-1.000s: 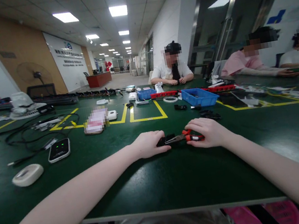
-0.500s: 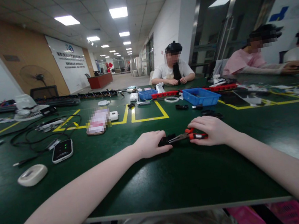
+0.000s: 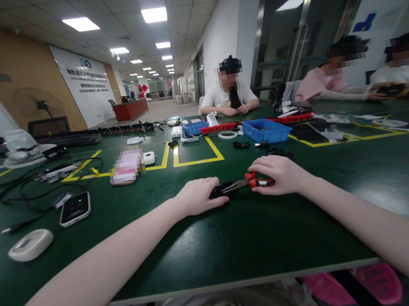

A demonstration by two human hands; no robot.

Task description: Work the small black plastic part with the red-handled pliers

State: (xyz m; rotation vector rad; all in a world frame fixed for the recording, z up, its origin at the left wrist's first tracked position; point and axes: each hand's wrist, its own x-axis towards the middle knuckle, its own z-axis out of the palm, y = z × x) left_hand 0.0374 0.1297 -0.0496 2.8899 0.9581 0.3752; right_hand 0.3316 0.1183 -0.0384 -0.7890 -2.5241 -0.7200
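A green table (image 3: 221,245) fills the lower half of the frame, yellow tape lines crossing its far side. At its centre a seated person's two bare arms reach forward and meet. The left hand (image 3: 196,197) is closed over a small black part (image 3: 217,191), pinning it to the tabletop. The right hand (image 3: 280,174) grips the red handles of pliers (image 3: 247,183), whose metal nose points left and touches the part's end. How far the job has got is a judgement only: the nose appears just engaged with the part, nothing has visibly come apart or been set aside beside the hands, so the work on this piece looks unfinished.

Across the table, at upper centre and upper right, three other people (image 3: 232,96) sit with their own hands busy. A blue bin (image 3: 266,131) stands near centre right, red trays (image 3: 219,128) lying beyond it. At centre left, black cables (image 3: 32,188) loop near a dark device (image 3: 75,208) showing green lights, and a white oval case (image 3: 30,244) lies at far left. More small black parts (image 3: 240,145) rest just beyond the right hand.
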